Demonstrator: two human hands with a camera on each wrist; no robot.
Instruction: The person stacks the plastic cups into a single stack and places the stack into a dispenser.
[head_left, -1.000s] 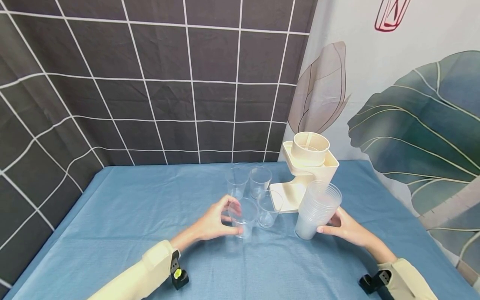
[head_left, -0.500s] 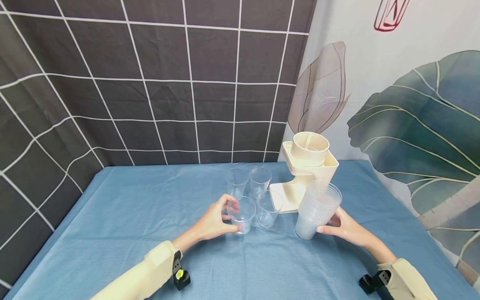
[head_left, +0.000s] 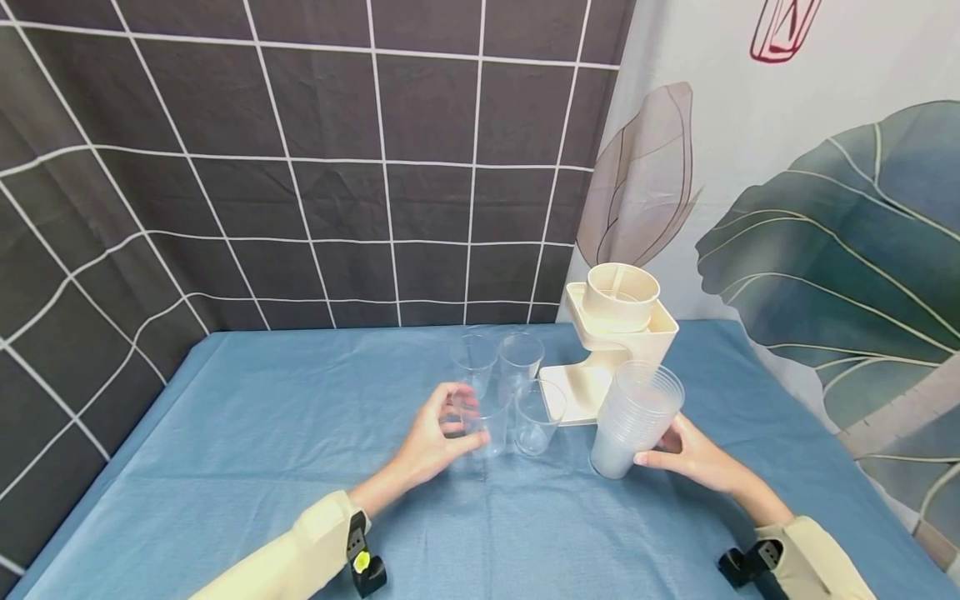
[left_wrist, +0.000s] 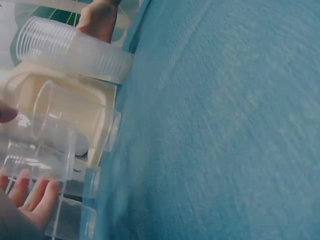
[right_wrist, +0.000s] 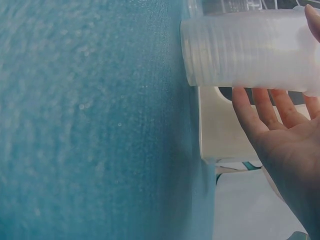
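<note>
My left hand (head_left: 438, 429) holds a clear plastic cup (head_left: 489, 429) between thumb and fingers. In the left wrist view this cup (left_wrist: 42, 157) has its base a little off the cloth. Three similar cups stand right beside it: a back-left cup (head_left: 474, 358), a back-right cup (head_left: 521, 360) and a front-right cup (head_left: 536, 417). My right hand (head_left: 693, 458) grips a tall stack of nested plastic cups (head_left: 633, 425) low on its side. In the right wrist view the fingers lie along the stack (right_wrist: 250, 50), with the thumb at the far side.
Behind the cup stack stands a cream-coloured cup holder (head_left: 618, 333) with a round ring on top and a flat base. Blue cloth (head_left: 262, 417) covers the table. A dark grid curtain (head_left: 315, 192) and a leaf-patterned curtain (head_left: 825, 250) hang behind.
My left hand has moved slightly forward with the cup, which now overlaps the back-left cup in the head view. The right hand and its stack have stayed put.
</note>
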